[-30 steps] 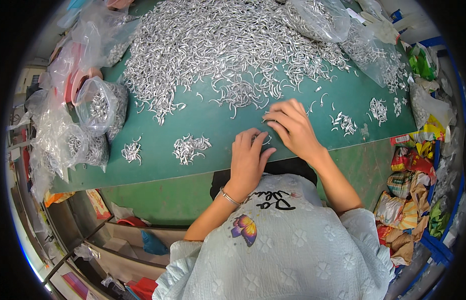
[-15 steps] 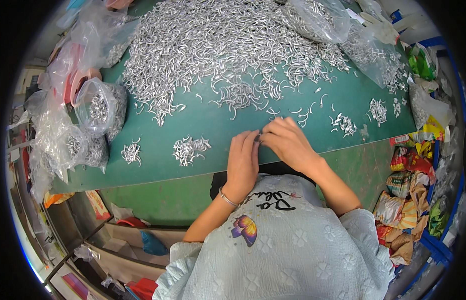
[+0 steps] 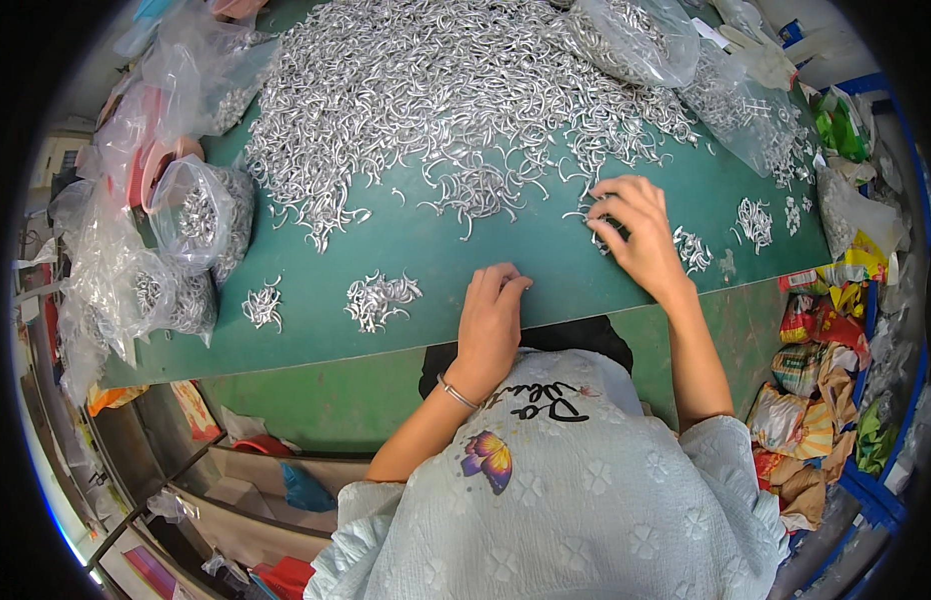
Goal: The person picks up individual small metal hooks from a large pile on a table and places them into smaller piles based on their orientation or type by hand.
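A large heap of small, curved silver metal pieces (image 3: 406,90) covers the far part of the green table (image 3: 436,240). My left hand (image 3: 491,318) rests near the table's front edge, its fingers bent together and thumb against them; whatever lies inside is hidden. Further right, my right hand (image 3: 638,232) reaches over a few loose curved pieces (image 3: 598,238), thumb and fingers apart and bent toward them. Just beyond it on the right lies a small pile of pieces (image 3: 693,250). Two more small piles, a bigger one (image 3: 381,300) and a lesser one (image 3: 263,305), sit left of my left hand.
Clear plastic bags of metal pieces (image 3: 201,215) stand along the left side. More filled bags (image 3: 641,40) lie at the far right. Another small pile (image 3: 755,223) sits near the right edge. Colourful packages (image 3: 801,400) fill a blue-framed rack beyond the table's right end.
My right hand has moved away from my left hand, right and farther out, over the loose pieces. My left hand stays nearly in place, its fingers now more curled.
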### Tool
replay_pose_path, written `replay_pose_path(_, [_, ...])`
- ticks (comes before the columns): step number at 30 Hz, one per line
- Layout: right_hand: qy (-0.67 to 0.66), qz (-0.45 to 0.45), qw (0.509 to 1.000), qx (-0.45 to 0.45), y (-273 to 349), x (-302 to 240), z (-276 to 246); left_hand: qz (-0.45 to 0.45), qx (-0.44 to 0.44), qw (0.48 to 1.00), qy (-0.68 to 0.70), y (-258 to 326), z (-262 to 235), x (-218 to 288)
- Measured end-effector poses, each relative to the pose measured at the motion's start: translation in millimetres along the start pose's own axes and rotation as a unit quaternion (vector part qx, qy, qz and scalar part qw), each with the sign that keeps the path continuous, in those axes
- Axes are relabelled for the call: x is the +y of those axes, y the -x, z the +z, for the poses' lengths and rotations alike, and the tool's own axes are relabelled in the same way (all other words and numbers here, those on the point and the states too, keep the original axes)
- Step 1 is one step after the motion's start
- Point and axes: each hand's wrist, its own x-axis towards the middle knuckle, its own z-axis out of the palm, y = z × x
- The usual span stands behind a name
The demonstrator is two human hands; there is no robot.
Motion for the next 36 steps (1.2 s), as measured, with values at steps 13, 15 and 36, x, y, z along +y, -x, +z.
replay_pose_path(13, [0.081,0.038,0.996,0.021,-8,-23,26,-0.049,0.003,0.996,-0.073,6,-11,7])
replay_pose_path(15, [0.070,-0.004,0.996,0.060,-9,-33,28,-0.050,0.013,0.997,-0.060,7,-12,6])
replay_pose_path(36, [-0.015,-0.050,0.998,-0.038,-11,-33,31,-0.021,0.035,0.992,-0.117,-32,11,-4])
